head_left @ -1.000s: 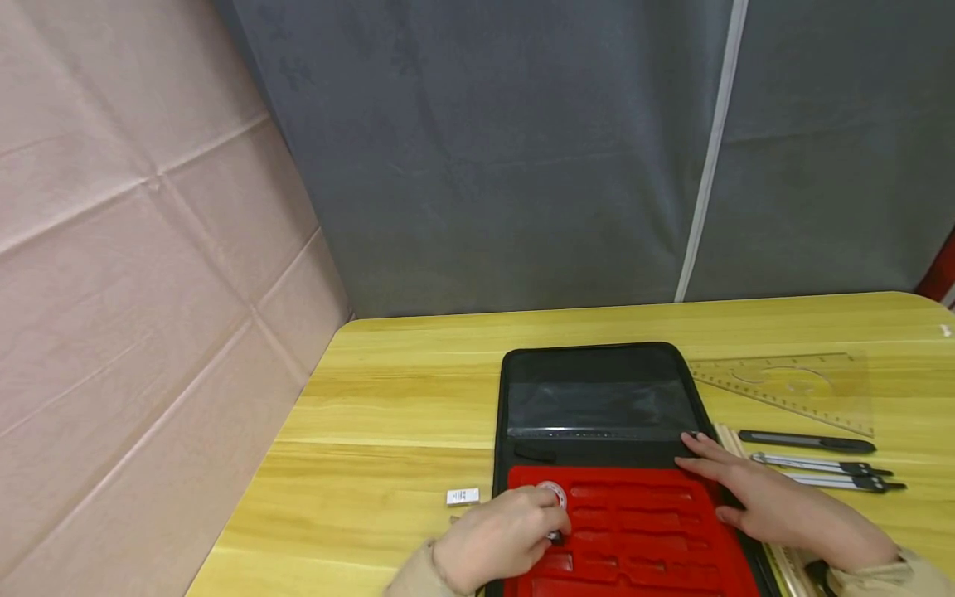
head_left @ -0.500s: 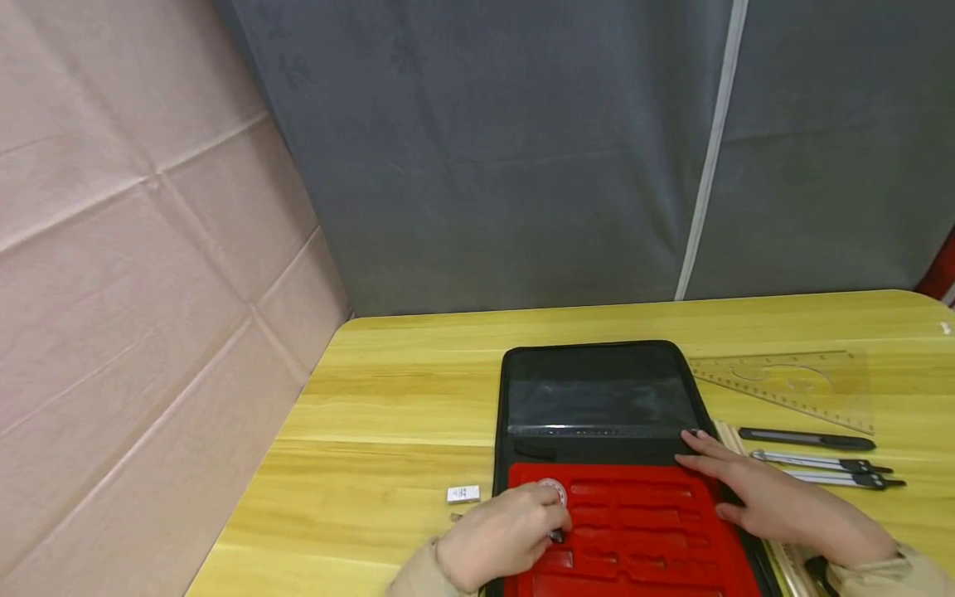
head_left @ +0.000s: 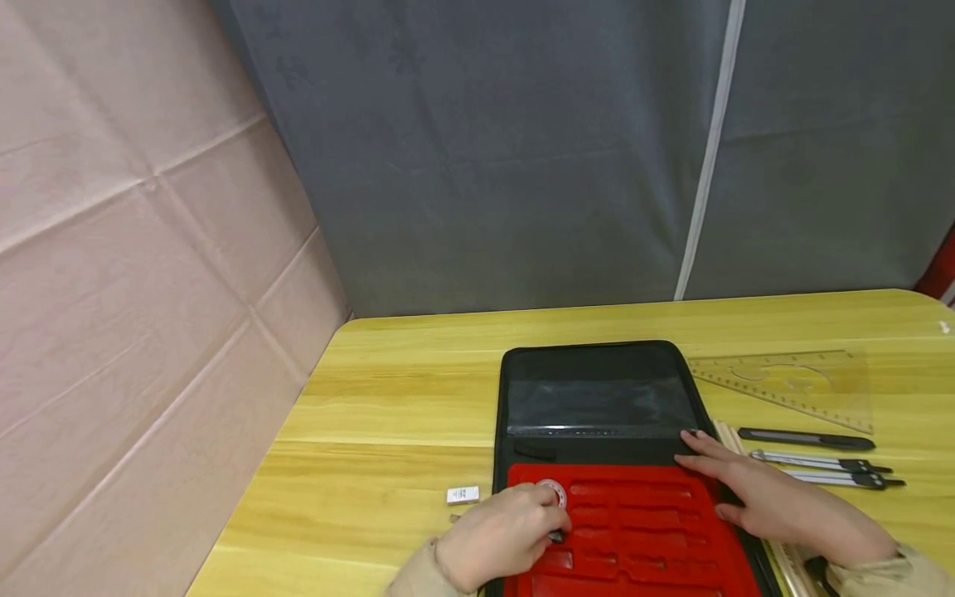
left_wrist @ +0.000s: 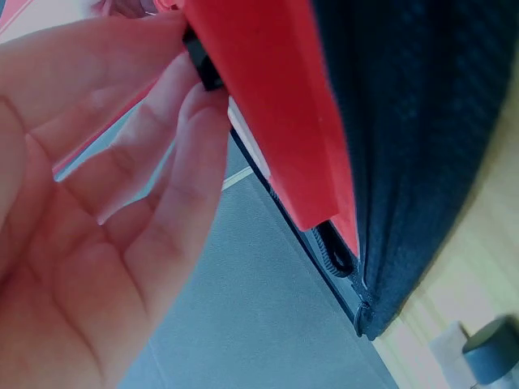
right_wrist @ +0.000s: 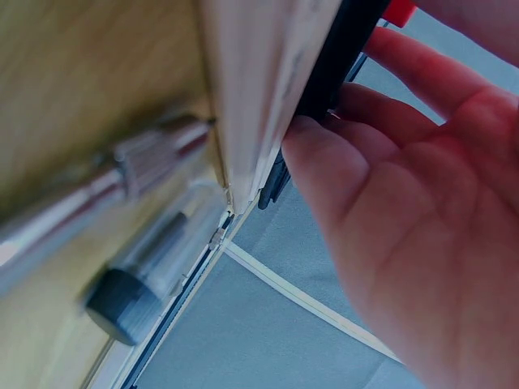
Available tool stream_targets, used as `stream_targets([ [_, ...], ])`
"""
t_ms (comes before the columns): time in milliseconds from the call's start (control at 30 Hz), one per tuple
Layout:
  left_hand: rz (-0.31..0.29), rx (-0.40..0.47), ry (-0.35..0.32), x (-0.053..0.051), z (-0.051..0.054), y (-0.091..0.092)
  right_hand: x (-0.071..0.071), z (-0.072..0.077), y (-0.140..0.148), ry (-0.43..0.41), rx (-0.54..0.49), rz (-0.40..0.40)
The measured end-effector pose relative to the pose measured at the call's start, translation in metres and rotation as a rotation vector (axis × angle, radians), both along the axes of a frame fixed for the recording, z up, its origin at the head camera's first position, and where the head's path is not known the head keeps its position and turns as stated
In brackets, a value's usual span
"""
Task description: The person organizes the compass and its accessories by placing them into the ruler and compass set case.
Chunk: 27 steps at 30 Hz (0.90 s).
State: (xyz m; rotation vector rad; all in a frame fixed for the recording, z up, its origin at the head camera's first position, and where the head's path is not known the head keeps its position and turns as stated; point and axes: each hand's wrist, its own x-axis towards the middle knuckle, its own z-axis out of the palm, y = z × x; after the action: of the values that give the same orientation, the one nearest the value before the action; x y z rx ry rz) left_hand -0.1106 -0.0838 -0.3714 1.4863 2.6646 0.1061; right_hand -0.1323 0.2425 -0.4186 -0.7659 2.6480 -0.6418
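Behind the wood-grained table (head_left: 388,398), a backdrop was formed by grey cloth (head_left: 485,182) divided by a white strip (head_left: 712,149). By the left hand (head_left: 500,535), a small black part (left_wrist: 204,61) was pinched between curled fingers at the left side of the red tray (head_left: 619,474); the type of part could not be determined. Such a fingertip hold was probably suited to close handling among the narrow recesses. Just above the part, a white ring (head_left: 561,495) was partly hidden by the fingers. The right hand (head_left: 779,506) was laid with its fingers spread across the right edge of the black case (head_left: 597,365), nothing being gripped; the case was presumably steadied thereby. The tray was seated in the near part of the case, which was laid unfolded, apparently for access to the recesses. At the left, a white block (head_left: 463,495) was set on the table, near the case. At the right, a black tool (head_left: 809,439) and two compasses (head_left: 869,481) were laid roughly parallel, seemingly for easy selection. Farther back, a clear set square (head_left: 850,390) was laid flat, its narrow tip just beside the case.
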Motion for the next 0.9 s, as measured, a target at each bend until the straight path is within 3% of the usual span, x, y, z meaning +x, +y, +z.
stream_targets([
  [400,0.012,0.0,0.057,0.0012,-0.002,0.0001,0.0006,0.0004,-0.0003,-0.004,0.003,0.001],
  [633,0.029,-0.015,0.022,0.0008,-0.0006,0.0002,0.0012,0.0019,-0.0013,-0.008,0.009,-0.006],
  [900,0.039,-0.021,0.03,0.0012,0.0001,0.0003,0.0008,0.0009,0.0001,-0.003,0.004,0.0],
])
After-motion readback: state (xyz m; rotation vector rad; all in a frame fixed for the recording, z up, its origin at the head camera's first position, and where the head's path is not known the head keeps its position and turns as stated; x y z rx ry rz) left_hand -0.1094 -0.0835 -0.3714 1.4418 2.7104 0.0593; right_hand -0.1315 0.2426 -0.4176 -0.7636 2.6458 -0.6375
